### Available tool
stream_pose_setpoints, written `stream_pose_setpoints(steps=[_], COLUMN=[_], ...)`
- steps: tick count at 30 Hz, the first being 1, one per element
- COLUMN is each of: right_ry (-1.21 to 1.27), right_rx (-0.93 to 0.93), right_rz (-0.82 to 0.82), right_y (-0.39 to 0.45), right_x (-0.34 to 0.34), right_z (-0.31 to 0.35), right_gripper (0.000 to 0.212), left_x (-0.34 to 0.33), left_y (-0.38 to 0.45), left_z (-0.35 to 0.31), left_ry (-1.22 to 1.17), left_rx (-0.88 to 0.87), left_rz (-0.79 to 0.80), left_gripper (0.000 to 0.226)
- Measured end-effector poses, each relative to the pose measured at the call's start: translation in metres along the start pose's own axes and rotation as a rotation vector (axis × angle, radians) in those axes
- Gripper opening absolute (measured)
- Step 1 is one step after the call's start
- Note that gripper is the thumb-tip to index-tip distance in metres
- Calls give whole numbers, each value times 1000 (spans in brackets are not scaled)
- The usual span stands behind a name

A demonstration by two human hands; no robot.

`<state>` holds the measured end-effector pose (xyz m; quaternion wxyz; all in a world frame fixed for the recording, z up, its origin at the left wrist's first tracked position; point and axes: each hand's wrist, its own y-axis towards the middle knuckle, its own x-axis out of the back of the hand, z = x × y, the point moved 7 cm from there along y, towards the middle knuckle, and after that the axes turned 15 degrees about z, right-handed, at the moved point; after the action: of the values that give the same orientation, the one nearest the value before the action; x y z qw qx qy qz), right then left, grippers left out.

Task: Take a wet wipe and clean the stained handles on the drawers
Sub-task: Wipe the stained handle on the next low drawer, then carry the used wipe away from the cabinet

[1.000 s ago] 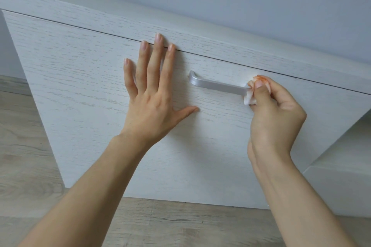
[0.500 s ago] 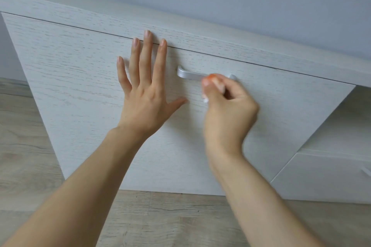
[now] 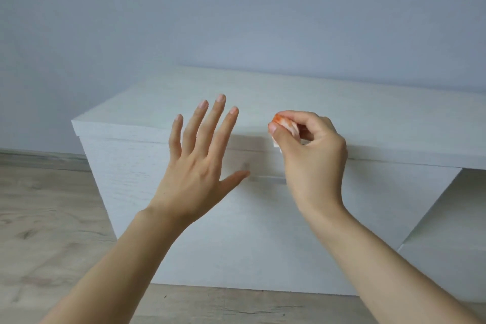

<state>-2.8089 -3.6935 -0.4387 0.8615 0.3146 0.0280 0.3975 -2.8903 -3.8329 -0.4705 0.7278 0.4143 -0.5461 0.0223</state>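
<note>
Both hands have lifted clear of the white wood-grain drawer front (image 3: pixel 200 239). Left hand (image 3: pixel 200 166) hovers spread, holding nothing; right hand (image 3: pixel 313 158) pinches the crumpled, orange-stained white wet wipe (image 3: pixel 285 125) near the cabinet's top edge. Beneath them, the slim silver bar handle (image 3: pixel 271 179) runs left to right, blurred. Risk: the soiled wipe could smear orange back onto handle or wood.

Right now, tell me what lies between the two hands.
In the head view, the left hand and right hand frame a blurred stretch of drawer handle on the white drawer front; nothing else.
</note>
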Motion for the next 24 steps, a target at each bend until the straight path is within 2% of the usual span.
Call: stream_pose_setpoints(steps=[3,7,11,14,18,24], right_ry=[-80,-225,-397,-478,-563,-872], right_rx=[-56,-171,-302,-440,-531,-490], right_rz=[50,198,363,479,510,407], right_y=[36,106,189,249,322,393], right_x=[22,53,95,135,197,303], right_z=[27,74,138,195,279,372], right_gripper=[23,22,20,12,9,10], left_x=[25,71,136,204,300,419], left_y=[31,102,194,266,360,472], left_z=[-9,-12,-3,-6,-28,-94], left_ry=[-15,-5,53,48,18,1], left_rx=[-63,-27,81,93,8,-111], left_rz=[161,477,645,765,838,772], left_gripper=[80,80,76,73,67,65])
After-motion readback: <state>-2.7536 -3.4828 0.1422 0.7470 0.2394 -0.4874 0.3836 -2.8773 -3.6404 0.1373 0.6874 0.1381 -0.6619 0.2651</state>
